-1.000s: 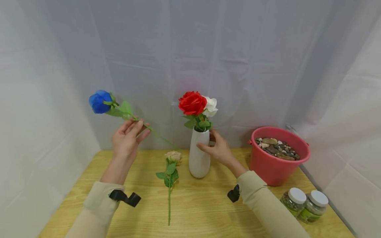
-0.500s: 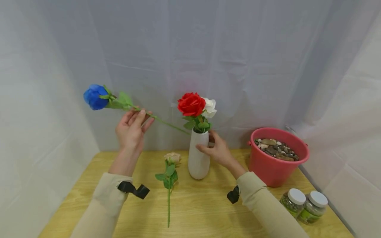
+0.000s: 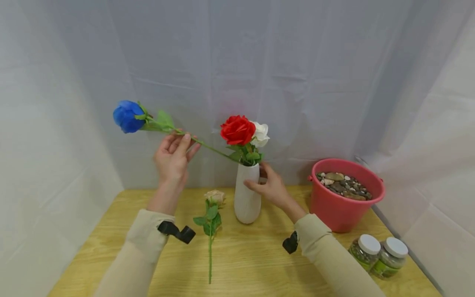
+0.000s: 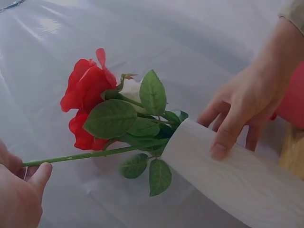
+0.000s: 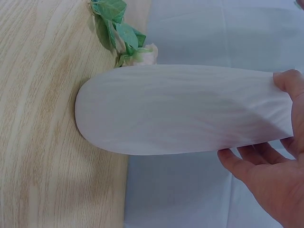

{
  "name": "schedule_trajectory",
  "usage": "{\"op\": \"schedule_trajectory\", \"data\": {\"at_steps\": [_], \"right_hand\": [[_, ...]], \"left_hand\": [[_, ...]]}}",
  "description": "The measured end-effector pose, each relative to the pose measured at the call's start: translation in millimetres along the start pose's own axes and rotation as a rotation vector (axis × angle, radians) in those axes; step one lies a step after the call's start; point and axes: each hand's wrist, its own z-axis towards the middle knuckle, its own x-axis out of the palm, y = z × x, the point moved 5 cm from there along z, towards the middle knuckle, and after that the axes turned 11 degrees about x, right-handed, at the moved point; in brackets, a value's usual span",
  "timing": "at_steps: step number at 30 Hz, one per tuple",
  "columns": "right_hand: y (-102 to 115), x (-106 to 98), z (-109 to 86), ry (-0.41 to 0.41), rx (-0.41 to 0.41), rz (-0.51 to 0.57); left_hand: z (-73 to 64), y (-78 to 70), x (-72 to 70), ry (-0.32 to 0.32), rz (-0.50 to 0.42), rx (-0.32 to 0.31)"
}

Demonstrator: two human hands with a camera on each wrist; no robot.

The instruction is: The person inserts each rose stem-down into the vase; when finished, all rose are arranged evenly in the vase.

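Observation:
My left hand point(image 3: 173, 159) pinches the green stem of a blue rose point(image 3: 128, 116), which slants with its bloom up to the left. The stem's lower end reaches the mouth of a white vase point(image 3: 248, 194); leaves hide its very tip in the left wrist view. Upright on the table, the vase carries a red rose point(image 3: 238, 130) and a white rose point(image 3: 261, 134). Thumb and fingers of my right hand point(image 3: 272, 185) hold the vase around its upper part. Left of the vase a cream rose point(image 3: 215, 197) lies flat, its stem toward me.
A red bucket point(image 3: 343, 214) of pebbles point(image 3: 343, 185) stands on the right of the wooden table point(image 3: 259, 264). In front of it are two white-lidded jars point(image 3: 365, 251). Pale sheeting point(image 3: 178, 53) hangs behind and at both sides.
My left hand has moved right and upward, bringing the blue rose's stem end from left of the vase to its mouth. The right hand stays on the vase.

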Motion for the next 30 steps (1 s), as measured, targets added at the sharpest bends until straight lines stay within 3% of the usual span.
{"op": "schedule_trajectory", "data": {"at_steps": [5,17,26,30], "right_hand": [[-0.5,0.4,0.1,-0.004,0.001,-0.007],[-0.4,0.6,0.5,-0.005,-0.006,-0.008],[-1.0,0.4,0.2,-0.014,-0.004,-0.013],[0.0,-0.2,-0.5,-0.017,-0.005,-0.014]], "left_hand": [[-3.3,5.9,6.0,0.021,0.013,0.019],[-16.2,19.5,25.0,0.152,0.076,0.099],[-27.2,36.0,39.7,0.300,0.193,0.172],[-33.1,43.9,41.2,0.336,0.306,0.212]]}}
